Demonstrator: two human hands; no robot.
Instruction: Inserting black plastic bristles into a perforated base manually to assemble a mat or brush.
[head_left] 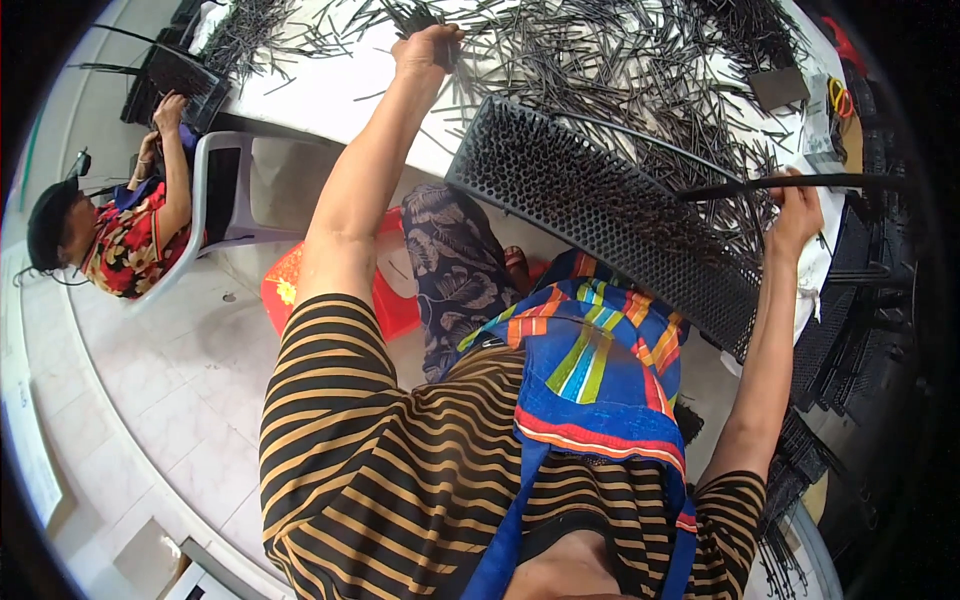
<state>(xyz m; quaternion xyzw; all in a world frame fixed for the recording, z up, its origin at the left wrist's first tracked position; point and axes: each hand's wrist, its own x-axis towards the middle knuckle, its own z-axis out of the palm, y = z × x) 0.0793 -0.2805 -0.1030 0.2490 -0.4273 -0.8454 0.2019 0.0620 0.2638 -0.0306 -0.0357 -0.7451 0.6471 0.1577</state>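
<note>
Fingers of left hand [428, 50] grip black sticks [410, 17]; of right hand [798, 214], I cannot tell; dark stubs [535, 148] fill black tray [492, 192].

A red plastic stool [400, 315] with a yellow flower print stands on the pale tiled floor [150, 400], near a pale grey plastic armchair [242, 208].

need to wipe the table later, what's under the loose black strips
White tabletop shows in the gaps between the black strips. Where they lie thickest, whatever is beneath is covered and can't be seen.
</note>
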